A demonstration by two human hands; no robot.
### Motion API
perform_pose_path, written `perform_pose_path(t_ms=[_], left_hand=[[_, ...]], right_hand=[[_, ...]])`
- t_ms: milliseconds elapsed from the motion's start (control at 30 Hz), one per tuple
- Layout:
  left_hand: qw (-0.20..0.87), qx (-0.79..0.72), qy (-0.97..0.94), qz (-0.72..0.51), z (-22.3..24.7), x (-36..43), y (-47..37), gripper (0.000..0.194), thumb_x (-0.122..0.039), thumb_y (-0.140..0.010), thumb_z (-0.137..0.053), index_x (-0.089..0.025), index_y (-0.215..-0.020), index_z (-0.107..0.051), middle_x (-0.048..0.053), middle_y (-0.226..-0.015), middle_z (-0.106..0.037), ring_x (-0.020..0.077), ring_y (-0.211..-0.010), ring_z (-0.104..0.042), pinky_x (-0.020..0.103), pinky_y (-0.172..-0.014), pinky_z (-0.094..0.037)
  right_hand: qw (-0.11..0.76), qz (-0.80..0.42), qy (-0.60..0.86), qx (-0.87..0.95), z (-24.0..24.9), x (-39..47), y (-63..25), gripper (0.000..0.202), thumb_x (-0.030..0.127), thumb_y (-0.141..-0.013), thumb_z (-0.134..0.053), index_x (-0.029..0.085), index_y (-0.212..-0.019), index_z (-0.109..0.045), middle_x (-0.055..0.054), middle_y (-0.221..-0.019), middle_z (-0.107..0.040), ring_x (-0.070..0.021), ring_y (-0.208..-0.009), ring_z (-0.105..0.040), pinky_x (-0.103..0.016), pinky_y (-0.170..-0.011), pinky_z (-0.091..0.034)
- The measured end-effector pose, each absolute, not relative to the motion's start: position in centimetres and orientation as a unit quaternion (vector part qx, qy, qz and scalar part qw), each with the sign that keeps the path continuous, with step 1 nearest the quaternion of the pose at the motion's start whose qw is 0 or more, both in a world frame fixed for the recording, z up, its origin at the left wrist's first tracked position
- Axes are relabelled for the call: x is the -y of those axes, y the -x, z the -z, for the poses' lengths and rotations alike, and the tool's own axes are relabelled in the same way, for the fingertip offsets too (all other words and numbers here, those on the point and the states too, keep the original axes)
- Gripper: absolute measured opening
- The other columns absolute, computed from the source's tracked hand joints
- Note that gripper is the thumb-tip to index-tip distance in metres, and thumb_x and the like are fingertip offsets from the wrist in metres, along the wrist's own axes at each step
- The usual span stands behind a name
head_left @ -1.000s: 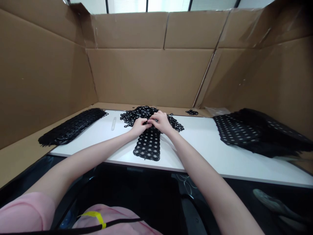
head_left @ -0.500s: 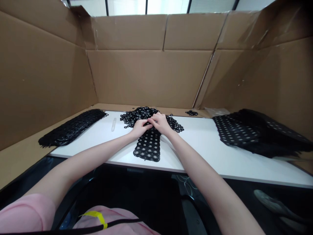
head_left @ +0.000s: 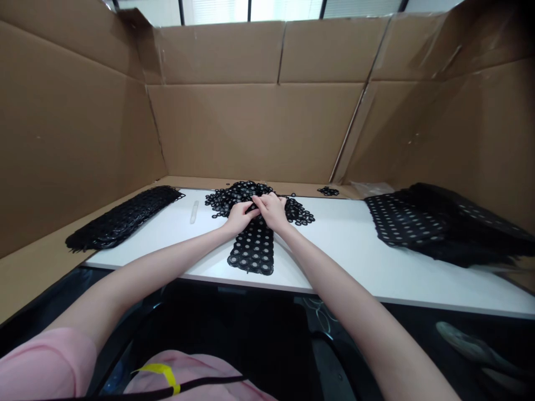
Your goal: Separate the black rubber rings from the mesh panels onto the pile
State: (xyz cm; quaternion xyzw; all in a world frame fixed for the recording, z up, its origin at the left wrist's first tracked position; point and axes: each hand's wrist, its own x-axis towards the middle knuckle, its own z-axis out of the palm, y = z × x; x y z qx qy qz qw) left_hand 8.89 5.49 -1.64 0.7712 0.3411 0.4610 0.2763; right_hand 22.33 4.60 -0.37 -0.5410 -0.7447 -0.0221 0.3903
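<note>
A black rubber sheet [head_left: 253,250] with rows of round discs lies on the white table, its near end flat towards me. My left hand [head_left: 239,217] is closed on the left side of its far end. My right hand [head_left: 271,210] grips the same far end from the right, thumb and fingers bent close to the left hand. The exact spot between the fingertips is hidden. Around and behind both hands spreads a heap of small black rings [head_left: 234,196], some of them reaching out to the right of my right hand.
On the left lies a stack of black perforated sheets [head_left: 125,220], beside a small clear plastic strip [head_left: 194,212]. More black dotted sheets [head_left: 409,223] are piled at the right. A few loose rings [head_left: 328,191] lie near the back cardboard wall [head_left: 251,128].
My right hand has shifted slightly, its fingers moving over the far end of the sheet. The left hand and the sheet stay nearly in place.
</note>
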Motion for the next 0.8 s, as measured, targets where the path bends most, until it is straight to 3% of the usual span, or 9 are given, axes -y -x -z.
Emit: perform_pose_path(t_ms=[200, 367, 667, 800], left_hand=[[0.253, -0.344, -0.786, -0.447, 1.3, -4.7, -9.2, 0.040, -0.038, -0.078, -0.059, -0.017, -0.054, -0.037, -0.004, -0.053, -0.039, 0.0107, -0.056, -0.034, 0.027, -0.057, -0.024], [0.279, -0.346, -0.778, -0.444, 1.1, -4.8, -9.1, 0.039, -0.038, -0.074, -0.063, -0.018, -0.055, -0.035, -0.005, -0.052, -0.035, 0.0100, -0.055, -0.030, 0.027, -0.055, -0.022], [0.348, -0.329, -0.758, -0.443, 1.9, -4.5, -7.9, 0.019, -0.031, -0.070, -0.065, -0.014, -0.066, -0.058, -0.001, -0.067, -0.059, 0.0157, -0.070, -0.053, 0.028, -0.071, -0.040], [0.452, -0.292, -0.720, -0.438, 1.6, -4.6, -7.7, 0.030, -0.036, -0.063, -0.075, -0.013, -0.079, -0.064, 0.002, -0.078, -0.065, 0.0167, -0.076, -0.058, 0.030, -0.077, -0.043]], right_hand=[[0.404, 0.016, 0.570, 0.716, -0.1, -4.8, -22.7, 0.048, 0.041, -0.096, -0.034, 0.018, -0.055, -0.047, -0.004, -0.067, -0.063, -0.0199, -0.080, -0.054, -0.034, -0.076, -0.030], [0.437, 0.018, 0.550, 0.712, -0.1, -5.5, -23.5, 0.044, 0.040, -0.093, -0.039, 0.020, -0.056, -0.053, -0.005, -0.066, -0.064, -0.0213, -0.077, -0.054, -0.034, -0.073, -0.034], [0.584, -0.035, 0.581, 0.567, -0.4, -8.7, -26.7, 0.048, 0.045, -0.092, -0.034, 0.018, -0.067, -0.065, -0.008, -0.069, -0.069, -0.0202, -0.068, -0.059, -0.030, -0.068, -0.039], [0.528, -0.025, 0.599, 0.602, 0.6, -9.2, -27.9, 0.039, 0.041, -0.089, -0.044, 0.019, -0.068, -0.068, -0.007, -0.072, -0.071, -0.0196, -0.068, -0.059, -0.030, -0.067, -0.039]])
